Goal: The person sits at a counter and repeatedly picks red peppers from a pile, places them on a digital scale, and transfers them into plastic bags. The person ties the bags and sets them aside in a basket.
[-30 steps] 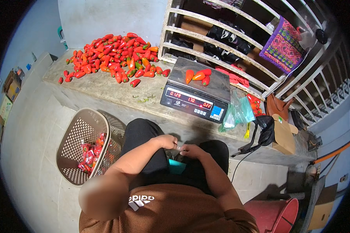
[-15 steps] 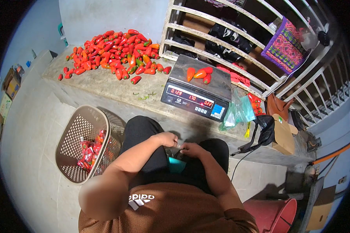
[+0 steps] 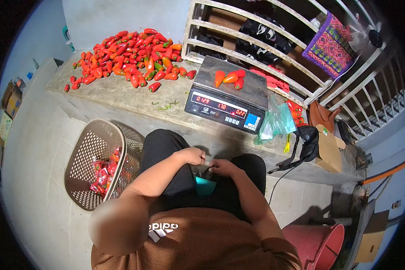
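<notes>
1. A thin clear bag [image 3: 201, 170] is pinched at its mouth between the fingers of the left hand [image 3: 191, 156] and the right hand [image 3: 223, 167], over the lap.
2. A teal item [image 3: 204, 185] is seen just below the fingers.
3. Beyond the fingers, a scale [image 3: 227, 96] carrying three peppers [image 3: 230, 78] is set on the tabletop [image 3: 121, 96].

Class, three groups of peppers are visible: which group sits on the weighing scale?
The three peppers on the scale platform; the big pile lies on the concrete ledge, others in the basket.
</notes>
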The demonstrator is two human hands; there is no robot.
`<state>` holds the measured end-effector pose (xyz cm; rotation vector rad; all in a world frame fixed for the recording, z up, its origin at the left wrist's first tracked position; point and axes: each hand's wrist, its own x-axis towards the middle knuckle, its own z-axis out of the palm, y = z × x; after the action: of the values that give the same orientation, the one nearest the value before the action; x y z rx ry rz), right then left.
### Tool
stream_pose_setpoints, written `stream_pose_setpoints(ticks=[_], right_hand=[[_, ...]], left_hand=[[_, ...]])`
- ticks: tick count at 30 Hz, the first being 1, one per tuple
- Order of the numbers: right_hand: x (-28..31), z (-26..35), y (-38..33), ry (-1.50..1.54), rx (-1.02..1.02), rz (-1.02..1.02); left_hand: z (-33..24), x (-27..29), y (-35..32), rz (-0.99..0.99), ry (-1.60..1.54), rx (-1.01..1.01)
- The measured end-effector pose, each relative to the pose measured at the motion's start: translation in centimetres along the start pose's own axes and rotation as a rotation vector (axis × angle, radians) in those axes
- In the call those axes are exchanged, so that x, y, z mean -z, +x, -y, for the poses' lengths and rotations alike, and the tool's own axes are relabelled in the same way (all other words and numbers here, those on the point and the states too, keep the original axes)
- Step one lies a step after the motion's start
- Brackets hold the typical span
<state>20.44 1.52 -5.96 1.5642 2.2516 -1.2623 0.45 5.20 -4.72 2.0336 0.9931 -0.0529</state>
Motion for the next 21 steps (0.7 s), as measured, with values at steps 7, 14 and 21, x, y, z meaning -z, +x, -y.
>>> stream_pose_setpoints(ticks=[7, 14, 21], right_hand=[[0.01, 0.11, 0.05, -0.047, 0.019, 0.012], [-0.34, -0.69, 0.64, -0.055, 0.03, 0.014], [-0.01, -0.25, 0.39, -0.069, -0.012, 0.038]], left_hand=[[0.31, 0.05, 0.05, -0.016, -0.002, -0.013], [0.43, 0.03, 0.12, -0.018, 0.001, -0.02], [0.21, 0.22, -0.14, -0.025, -0.001, -0.014]])
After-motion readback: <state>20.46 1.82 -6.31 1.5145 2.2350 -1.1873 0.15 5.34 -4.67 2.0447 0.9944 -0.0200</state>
